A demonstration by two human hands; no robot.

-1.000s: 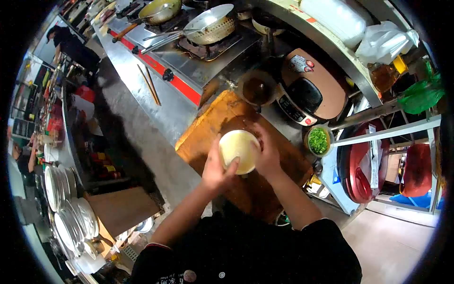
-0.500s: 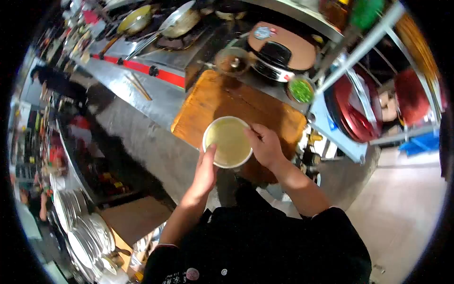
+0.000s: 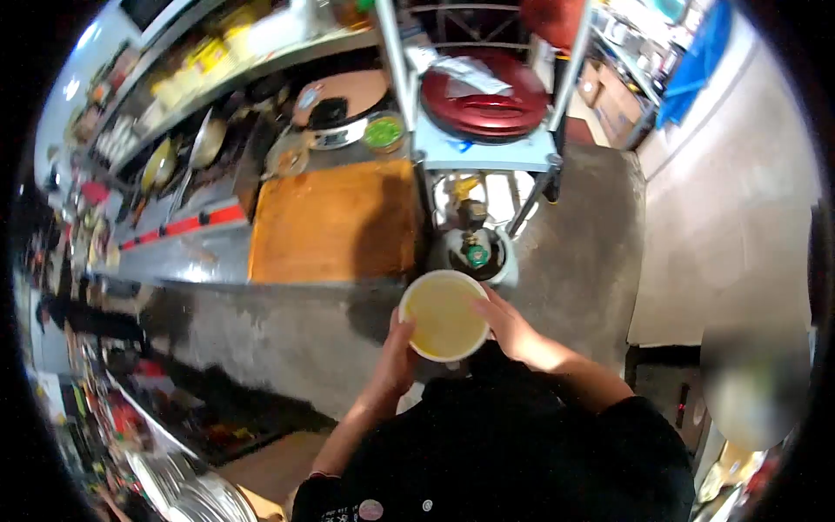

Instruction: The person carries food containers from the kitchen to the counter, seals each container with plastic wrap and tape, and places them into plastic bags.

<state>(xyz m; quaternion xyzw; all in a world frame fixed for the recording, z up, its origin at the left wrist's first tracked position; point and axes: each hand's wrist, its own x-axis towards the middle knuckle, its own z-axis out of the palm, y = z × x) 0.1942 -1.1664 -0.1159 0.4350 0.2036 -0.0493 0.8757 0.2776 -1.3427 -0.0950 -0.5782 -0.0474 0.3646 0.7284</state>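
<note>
"Left hand and right hand: how are they set?"

"Both half-curled, clasping opposite sides of the white bowl, close in front of the black shirt, above the floor and apart from the wooden board."

"Best way to hold it?"

"Level, I'd say, with even pressure from both sides: the pale yellow contents look liquid. Depth, I can't tell."

"Other containers?"

"One small tub, just past the board's far edge, holding chopped greens."

The round, white-rimmed bowl no longer overlaps the rectangular orange-brown wooden board — now at its ten o'clock — and the glossy round red appliance lies at twelve, not three.
</note>
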